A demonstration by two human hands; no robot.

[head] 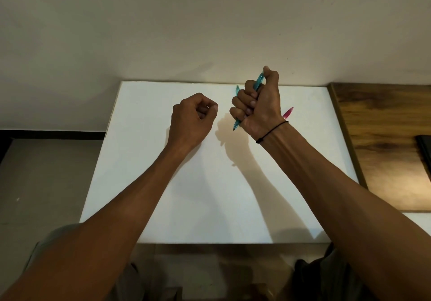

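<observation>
Gripping a teal pen point(258, 82) in a full fist, your right hand point(258, 105) holds it raised over the white bench point(140, 105), with the tip pointing down. Your left hand point(193, 116) is beside it, fingers curled closed, and it holds nothing. Behind the right hand, a second teal pen point(237, 89) and a pink pen point(288, 112) lie on the bench, both partly hidden.

Right hand point(256, 105): fist round a translucent teal plastic pen point(259, 80), tip toward 7 o'clock.
Left hand point(193, 116): at its 9 o'clock, fingers curled, nothing seen inside.
White rectangular board point(163, 195): beneath both hands.
Pink translucent pen point(288, 112): 3 o'clock of the right wrist, partly hidden.
Brown wooden panel point(384, 149): 3 o'clock of the board.
</observation>
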